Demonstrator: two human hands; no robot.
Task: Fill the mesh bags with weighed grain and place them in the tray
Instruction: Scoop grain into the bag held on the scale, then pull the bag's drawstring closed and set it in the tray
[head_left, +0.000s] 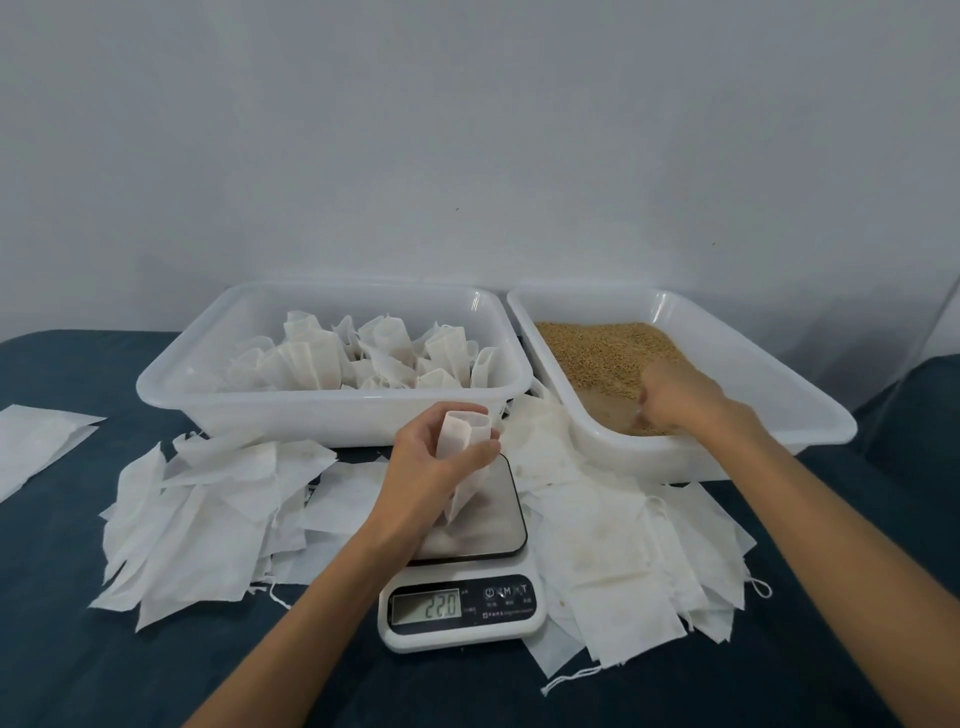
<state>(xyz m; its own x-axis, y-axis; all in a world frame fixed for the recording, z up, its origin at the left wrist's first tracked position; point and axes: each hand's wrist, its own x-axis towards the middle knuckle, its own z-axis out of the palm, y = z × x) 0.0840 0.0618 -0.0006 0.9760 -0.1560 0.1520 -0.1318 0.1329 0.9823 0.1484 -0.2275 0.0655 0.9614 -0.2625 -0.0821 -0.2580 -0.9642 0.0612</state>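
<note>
My left hand (434, 467) grips a white mesh bag (462, 457) with its mouth held open, its lower end on the steel plate of the kitchen scale (483, 525). The scale's display (427, 606) reads 22.0. My right hand (675, 397) reaches into the right white tray (779, 384), fingers curled down into the brown grain (605, 353); it is blurred, and what it holds is hidden. The left white tray (322, 410) holds several filled mesh bags (374, 358).
Loose empty mesh bags (208, 514) lie spread on the dark blue cloth to the left of the scale, and more empty bags (634, 551) to its right. A flat white sheet (36, 441) lies at the far left. A pale wall stands behind the trays.
</note>
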